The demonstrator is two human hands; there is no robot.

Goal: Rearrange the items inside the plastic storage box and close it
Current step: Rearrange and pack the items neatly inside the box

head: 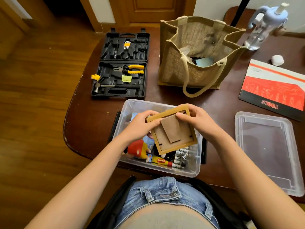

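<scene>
Frame [173,131] over box [189,169] opening

"CARMEX" is printed in red on a yellow lip balm tube [160,161] lying in the clear plastic storage box [189,169] at lower centre of the frame. "TOOLS" is seen upside down in white letters on the black band of a red-and-white sleeve [272,90] at the right edge. Small print on the batteries [180,156] beside the tube cannot be read.
</scene>
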